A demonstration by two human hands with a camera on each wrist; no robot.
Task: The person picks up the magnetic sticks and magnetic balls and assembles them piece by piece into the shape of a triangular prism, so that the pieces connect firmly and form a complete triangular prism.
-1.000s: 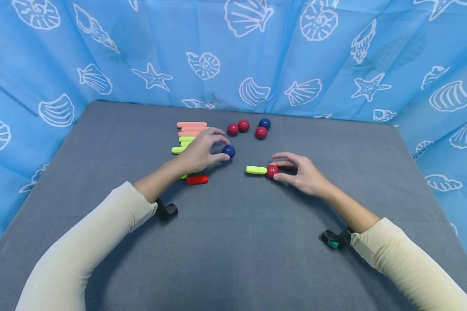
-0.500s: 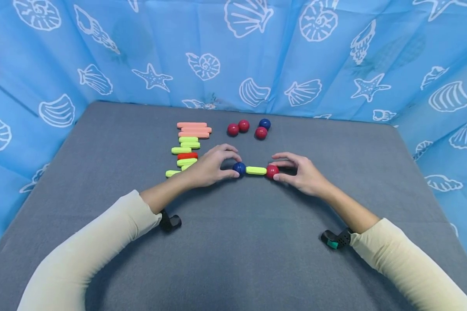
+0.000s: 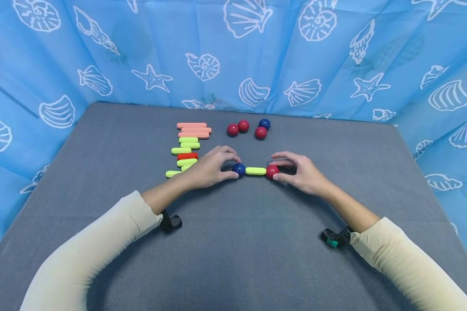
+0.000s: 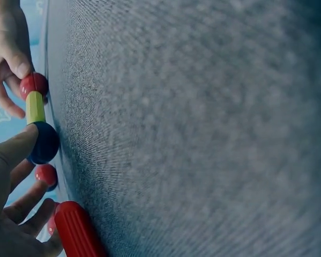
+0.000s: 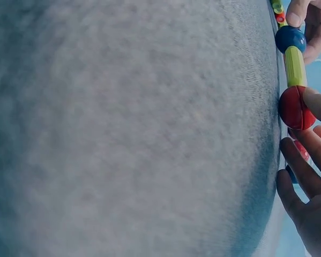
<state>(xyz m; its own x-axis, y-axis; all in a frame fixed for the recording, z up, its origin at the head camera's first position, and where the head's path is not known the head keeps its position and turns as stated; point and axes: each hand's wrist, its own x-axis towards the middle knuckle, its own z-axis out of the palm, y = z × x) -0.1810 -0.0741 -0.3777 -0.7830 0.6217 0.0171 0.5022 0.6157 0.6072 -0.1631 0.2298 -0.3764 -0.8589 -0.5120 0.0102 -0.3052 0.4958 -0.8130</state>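
My left hand [image 3: 217, 167] pinches a glossy dark blue ball [image 3: 239, 169] between thumb and fingers. A matching grip of my right hand [image 3: 299, 173] holds a red ball [image 3: 272, 172]. Between the two balls lies a short yellow-green ribbed rod [image 3: 255, 171], its ends right at both balls, so the three form a straight line low over the table. The left wrist view shows the thumb on the near side of the blue ball [image 4: 45, 143]. In the right wrist view, a seam runs round the red ball [image 5: 296, 108].
Left of the hands, pink rods [image 3: 193, 130], yellow-green rods [image 3: 189, 145] and a red rod [image 3: 187, 156] lie in a loose column on the grey table [image 3: 233, 250]. Behind sit several red balls [image 3: 243, 125] and a blue ball [image 3: 264, 124]. A shell-patterned curtain [image 3: 218, 52] hangs beyond.
My left hand has brought the blue ball toward me and rightward to the rod's left end, uncovering the rods at left. The right hand has stayed in place on the red ball.
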